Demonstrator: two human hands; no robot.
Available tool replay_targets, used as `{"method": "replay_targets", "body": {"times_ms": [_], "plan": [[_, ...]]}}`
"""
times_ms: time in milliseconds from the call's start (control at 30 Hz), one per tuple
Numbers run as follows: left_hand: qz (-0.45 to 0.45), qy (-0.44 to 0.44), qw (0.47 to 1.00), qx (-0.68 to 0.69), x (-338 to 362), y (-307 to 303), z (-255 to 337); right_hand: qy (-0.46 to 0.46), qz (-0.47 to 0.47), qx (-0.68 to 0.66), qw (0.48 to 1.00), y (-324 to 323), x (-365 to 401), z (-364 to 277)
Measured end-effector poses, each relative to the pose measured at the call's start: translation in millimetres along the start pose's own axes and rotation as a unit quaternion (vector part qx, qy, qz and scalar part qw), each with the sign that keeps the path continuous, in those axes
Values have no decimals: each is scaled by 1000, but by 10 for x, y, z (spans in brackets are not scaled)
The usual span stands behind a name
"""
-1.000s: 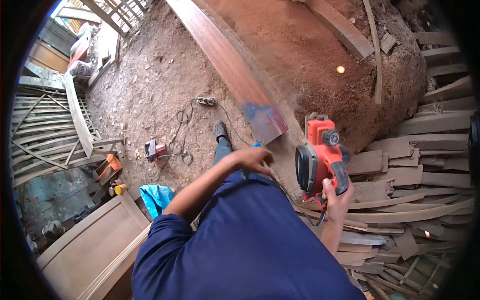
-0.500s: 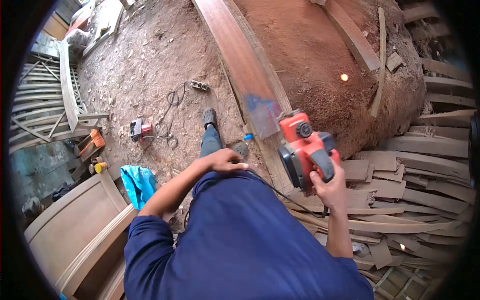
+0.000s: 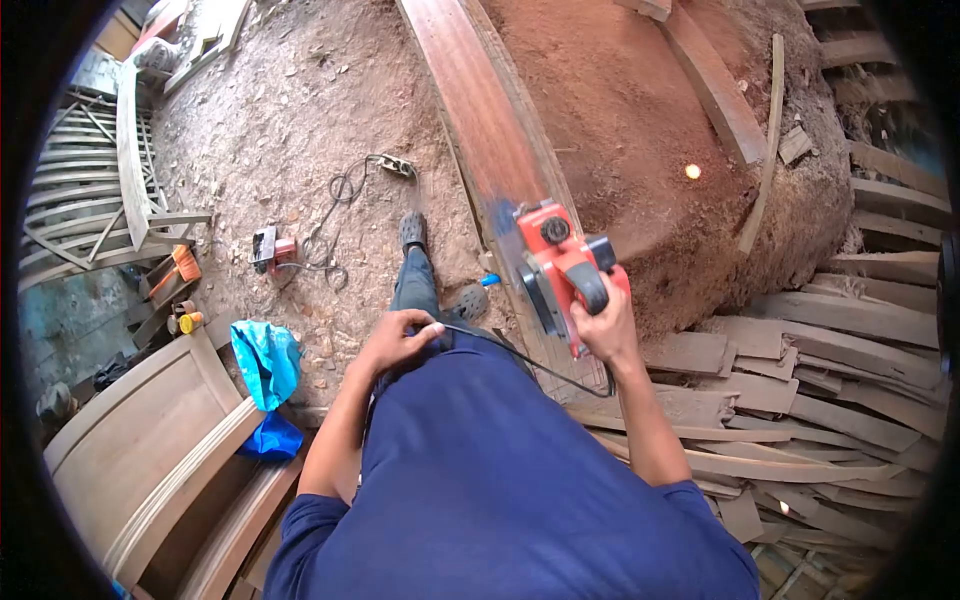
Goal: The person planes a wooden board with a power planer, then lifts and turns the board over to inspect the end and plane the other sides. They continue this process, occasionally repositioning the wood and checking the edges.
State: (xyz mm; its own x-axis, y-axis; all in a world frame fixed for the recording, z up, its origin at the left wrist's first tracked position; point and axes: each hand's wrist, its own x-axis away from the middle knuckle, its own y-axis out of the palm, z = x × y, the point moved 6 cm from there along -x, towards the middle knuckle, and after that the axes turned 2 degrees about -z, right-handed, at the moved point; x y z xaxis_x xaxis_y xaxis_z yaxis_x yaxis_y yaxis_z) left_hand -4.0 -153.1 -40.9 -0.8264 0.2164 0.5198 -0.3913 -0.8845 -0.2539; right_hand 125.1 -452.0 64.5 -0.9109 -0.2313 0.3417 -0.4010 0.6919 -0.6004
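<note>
My right hand [image 3: 607, 325] is wrapped round the rear handle of a red and black electric planer [image 3: 548, 232]. The planer is over the near end of a long reddish wooden board [image 3: 470, 90], beside a blue-stained patch. From the planer's back a black power cord [image 3: 540, 368] loops across to my left hand [image 3: 398, 342]. That hand rests at my thigh, fingers curled, with the cord running out at its thumb.
A second red power tool [image 3: 272, 250] and a socket block [image 3: 396, 165] lie on the shaving-strewn ground at left. Stacked wood offcuts [image 3: 840, 320] fill the right side. A panelled wooden piece [image 3: 150, 430] and a blue plastic bag [image 3: 268, 365] are at lower left.
My right hand has brought the planer left, over the board's near end. My left hand has moved left and slightly down, toward my thigh.
</note>
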Motion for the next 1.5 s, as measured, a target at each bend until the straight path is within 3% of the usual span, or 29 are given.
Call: {"method": "replay_targets", "body": {"times_ms": [133, 233, 400, 500, 533, 567, 633, 700, 767, 800, 833, 867, 900, 933, 967, 1000, 1067, 1133, 1200, 1267, 1333, 1433, 1500], "plan": [[126, -14, 992, 4, 59, -412, -142, -68, 40, 39, 996, 53, -651, -324], [154, -40, 985, 72, 71, -608, -246, -94, 67, 43, 992, 85, -1182, -522], [211, -60, 973, 73, 10, -809, -514, -143, 63, 9, 988, 196, -2132, -1086], [294, -53, 944, 143, -34, -964, -655, -131, 73, 50, 987, 295, -2842, -1355], [295, -45, 942, 154, -61, -1005, -699, -21, 46, 21, 999, 364, -3071, -1244], [307, -44, 937, 162, -72, -1021, -721, -24, 35, 36, 998, 379, -3158, -1273], [316, -41, 933, 169, -81, -1050, -748, -58, 16, 26, 998, 356, -3111, -1186], [264, -52, 955, 126, -86, -1012, -642, -150, 26, 17, 988, 247, -2583, -1132], [221, -36, 968, 115, -110, -860, -510, -91, 6, -1, 996, 155, -1929, -811], [181, -19, 978, 99, -130, -765, -393, -130, 6, 16, 991, 112, -1561, -671], [131, -39, 989, 59, -132, -698, -214, -151, 81, 87, 981, 41, -1137, -495], [131, -37, 989, 60, -137, -664, -53, -136, 27, 49, 989, 5, -767, -404], [64, -25, 997, 29, -161, -549, 111, -133, 45, 78, 987, 1, -411, -86], [-4, -13, 1000, -3, -186, -428, 229, -20, -4, 45, 999, -8, -22, 179], [-52, 2, 999, -11, -214, -313, 315, -91, 44, 137, 985, 11, 322, 462], [-97, 16, 995, -17, -241, -211, 385, -46, -10, 48, 998, -3, 470, 455], [-115, 42, 992, -15, -312, -60, 389, 39, -42, 9, 998, -47, 468, 187], [-87, 1, 996, -34, -381, -124, 404, -70, 76, 78, 992, -32, 324, 82], [-30, -9, 999, -25, -402, -360, 386, -44, 41, 55, 997, -28, -58, -172], [8, -32, 999, -33, -378, -616, 307, -98, 112, 92, 985, 63, -398, -21], [36, -24, 999, -25, -353, -808, 160, -37, 0, 24, 999, 48, -871, -445], [132, -50, 990, -15, -279, -1129, 122, -118, 44, 62, 990, 113, -1621, -631], [179, -45, 983, 13, -244, -1250, 49, -90, 40, 7, 995, 134, -2089, -941]]}}
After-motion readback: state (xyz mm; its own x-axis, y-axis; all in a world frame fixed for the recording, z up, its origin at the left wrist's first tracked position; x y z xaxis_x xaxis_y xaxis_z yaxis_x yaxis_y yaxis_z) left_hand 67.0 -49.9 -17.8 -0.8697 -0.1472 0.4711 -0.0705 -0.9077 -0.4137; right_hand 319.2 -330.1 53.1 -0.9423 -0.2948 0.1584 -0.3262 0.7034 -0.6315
